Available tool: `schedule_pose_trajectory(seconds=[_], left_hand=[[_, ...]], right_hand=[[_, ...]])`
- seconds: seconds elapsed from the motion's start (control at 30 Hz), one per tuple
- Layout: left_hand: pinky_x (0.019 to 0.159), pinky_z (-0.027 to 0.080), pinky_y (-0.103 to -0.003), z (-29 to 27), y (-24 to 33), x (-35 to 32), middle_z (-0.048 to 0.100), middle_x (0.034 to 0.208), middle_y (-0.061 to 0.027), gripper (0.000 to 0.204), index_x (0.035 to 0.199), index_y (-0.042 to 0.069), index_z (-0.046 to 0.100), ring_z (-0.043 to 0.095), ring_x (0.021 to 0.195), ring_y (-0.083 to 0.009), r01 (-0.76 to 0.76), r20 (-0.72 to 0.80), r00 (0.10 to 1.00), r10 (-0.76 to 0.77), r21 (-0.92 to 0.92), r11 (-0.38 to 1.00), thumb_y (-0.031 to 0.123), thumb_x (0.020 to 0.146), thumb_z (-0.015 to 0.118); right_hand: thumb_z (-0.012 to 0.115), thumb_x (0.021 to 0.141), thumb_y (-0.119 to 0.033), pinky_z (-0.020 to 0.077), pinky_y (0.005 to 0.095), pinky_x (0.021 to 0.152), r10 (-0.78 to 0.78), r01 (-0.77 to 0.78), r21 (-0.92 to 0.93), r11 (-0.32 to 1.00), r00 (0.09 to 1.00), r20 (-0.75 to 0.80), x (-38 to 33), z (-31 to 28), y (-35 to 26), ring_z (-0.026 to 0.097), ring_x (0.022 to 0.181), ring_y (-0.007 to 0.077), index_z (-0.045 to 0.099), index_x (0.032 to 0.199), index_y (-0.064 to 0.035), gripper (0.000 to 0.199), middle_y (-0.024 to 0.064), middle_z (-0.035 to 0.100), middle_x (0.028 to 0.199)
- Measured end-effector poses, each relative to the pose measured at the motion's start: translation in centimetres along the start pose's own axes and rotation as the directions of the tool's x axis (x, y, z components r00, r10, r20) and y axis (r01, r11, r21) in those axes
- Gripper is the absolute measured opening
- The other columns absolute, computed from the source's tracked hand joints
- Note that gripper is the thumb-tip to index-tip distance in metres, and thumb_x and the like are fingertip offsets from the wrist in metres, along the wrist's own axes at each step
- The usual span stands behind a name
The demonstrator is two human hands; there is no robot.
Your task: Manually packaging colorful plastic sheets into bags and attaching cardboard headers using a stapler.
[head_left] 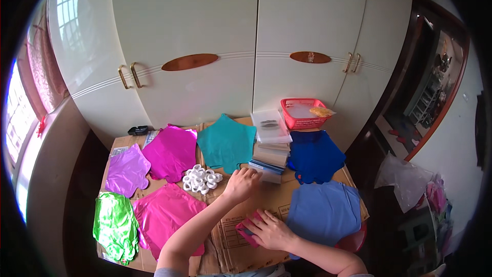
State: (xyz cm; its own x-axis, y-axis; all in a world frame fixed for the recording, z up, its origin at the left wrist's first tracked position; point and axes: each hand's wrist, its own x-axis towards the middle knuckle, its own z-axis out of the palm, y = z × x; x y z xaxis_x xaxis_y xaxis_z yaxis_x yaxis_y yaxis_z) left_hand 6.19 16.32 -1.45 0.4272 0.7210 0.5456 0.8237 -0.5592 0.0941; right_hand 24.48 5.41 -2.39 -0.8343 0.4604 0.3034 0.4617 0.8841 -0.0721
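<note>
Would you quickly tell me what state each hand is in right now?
Left hand: fingers curled down onto the cardboard beside the white rings, grasp cannot be told.
Right hand: open, pressing flat on a folded pink foil balloon.

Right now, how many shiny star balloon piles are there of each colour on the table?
Pink or magenta piles: 2
Blue piles: 2
Teal pile: 1
Light purple pile: 1
Green pile: 1
Total: 7 piles, not counting the folded pink piece under the right hand.
</note>
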Motion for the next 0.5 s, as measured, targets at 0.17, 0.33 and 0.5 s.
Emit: schedule_pose_trajectory(seconds=[0.17, 0.33, 0.5], left_hand=[[0.076, 0.04, -0.036, -0.3, -0.6, -1.0, 0.061, 0.08, -0.0015, 0.01, 0.084, 0.014, 0.06, 0.061, 0.083, -0.0183, -0.071, 0.217, 0.972, 0.084, -0.07, 0.995, 0.019, 0.075, 0.061], [0.075, 0.04, -0.035, -6.5, 0.1, -7.0, 0.063, 0.085, -0.0002, 0.013, 0.087, 0.015, 0.062, 0.062, 0.085, -0.0152, -0.131, 0.245, 0.954, 0.173, -0.18, 0.975, 0.016, 0.075, 0.061], [0.077, 0.04, -0.032, -10.9, 0.9, -12.5, 0.065, 0.105, 0.0027, 0.019, 0.094, 0.016, 0.065, 0.062, 0.096, -0.0116, -0.131, 0.285, 0.945, 0.163, -0.129, 0.983, 0.018, 0.076, 0.065]], right_hand=[[0.05, 0.079, -0.066, 0.031, 0.0485, 0.106, 0.003, -0.002, -0.006, 1.0, 0.979, 0.203, -1.3, -2.4, -1.8, 0.035, 0.128, 0.0441, 0.043, 0.135, -0.0044, 0.084, 0.0128, 0.042, 0.14], [0.056, 0.076, -0.061, 0.0229, 0.0507, 0.11, -0.025, 0.052, -0.044, 0.998, 0.884, 0.467, -2.5, -7.1, -5.0, 0.029, 0.13, 0.047, 0.034, 0.14, -0.0009, 0.09, 0.0133, 0.034, 0.145], [0.046, 0.086, -0.02, 0.031, 0.047, 0.108, -0.109, 0.135, -0.143, 0.981, 0.979, 0.172, -6.5, -3.0, -6.1, 0.044, 0.125, 0.0346, 0.047, 0.131, -0.0023, 0.048, 0.0127, 0.047, 0.135]])
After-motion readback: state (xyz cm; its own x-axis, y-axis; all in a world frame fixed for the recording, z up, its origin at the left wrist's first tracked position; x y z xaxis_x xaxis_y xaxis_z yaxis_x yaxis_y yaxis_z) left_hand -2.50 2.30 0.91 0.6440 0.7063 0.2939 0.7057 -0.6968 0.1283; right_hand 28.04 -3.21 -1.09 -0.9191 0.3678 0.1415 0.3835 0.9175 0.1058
